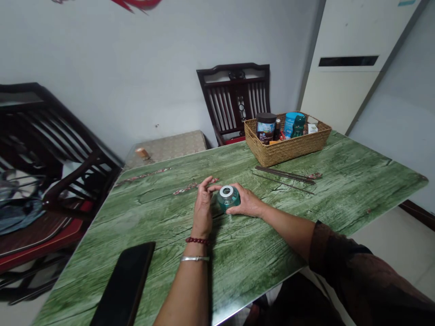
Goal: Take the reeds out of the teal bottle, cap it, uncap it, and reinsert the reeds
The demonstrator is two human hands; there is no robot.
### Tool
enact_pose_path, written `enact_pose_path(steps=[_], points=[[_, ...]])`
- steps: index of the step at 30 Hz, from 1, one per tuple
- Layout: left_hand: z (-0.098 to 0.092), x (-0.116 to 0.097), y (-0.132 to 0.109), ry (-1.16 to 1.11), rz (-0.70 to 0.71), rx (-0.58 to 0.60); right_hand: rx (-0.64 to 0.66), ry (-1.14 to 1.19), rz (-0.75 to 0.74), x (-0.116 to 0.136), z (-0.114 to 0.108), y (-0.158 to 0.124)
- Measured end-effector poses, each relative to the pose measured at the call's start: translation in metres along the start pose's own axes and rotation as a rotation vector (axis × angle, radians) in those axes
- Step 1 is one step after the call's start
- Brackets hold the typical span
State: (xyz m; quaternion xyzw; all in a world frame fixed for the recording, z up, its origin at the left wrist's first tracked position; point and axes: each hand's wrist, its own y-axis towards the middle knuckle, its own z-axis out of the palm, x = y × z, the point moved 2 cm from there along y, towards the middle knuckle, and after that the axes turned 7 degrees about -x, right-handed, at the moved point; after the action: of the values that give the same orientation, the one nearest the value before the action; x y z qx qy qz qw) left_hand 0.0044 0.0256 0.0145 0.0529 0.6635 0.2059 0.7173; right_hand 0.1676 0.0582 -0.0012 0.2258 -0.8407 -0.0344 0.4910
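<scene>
A small round glass bottle [228, 203] with teal liquid and a silver collar stands on the green table, its top opening showing. My right hand [248, 202] is closed round the bottle's right side, thumb in front and fingers behind. My left hand [203, 197] is held upright on the bottle's left with its fingers apart. One of its fingertips reaches to the bottle's rim; whether it touches I cannot tell. Beyond my right hand lie several thin dark sticks [285, 174] on the table.
A wicker basket [288, 152] holding a dark-lidded tub [265, 127], a blue can [290, 123] and a green bottle [298, 126] sits at the back right. A black phone [123, 285] lies front left. Dark wooden chairs [238, 102] stand behind and left. A small wooden piece [142, 153] rests beyond the table's far edge.
</scene>
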Motion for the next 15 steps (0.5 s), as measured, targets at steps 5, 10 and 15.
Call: enact_pose_path(steps=[5,10,15], points=[[0.0038,0.0017,-0.0028,-0.070,-0.053,0.002,-0.007,-0.013,-0.005,-0.0004,0.0001,0.0001],[0.0049,0.0000,-0.0029,-0.082,-0.045,0.093,0.000,-0.004,-0.010,0.0000,-0.0004,0.0001],[0.0011,0.0001,-0.0015,-0.051,0.002,0.019,-0.007,-0.020,-0.001,-0.0001,-0.0001,0.0002]])
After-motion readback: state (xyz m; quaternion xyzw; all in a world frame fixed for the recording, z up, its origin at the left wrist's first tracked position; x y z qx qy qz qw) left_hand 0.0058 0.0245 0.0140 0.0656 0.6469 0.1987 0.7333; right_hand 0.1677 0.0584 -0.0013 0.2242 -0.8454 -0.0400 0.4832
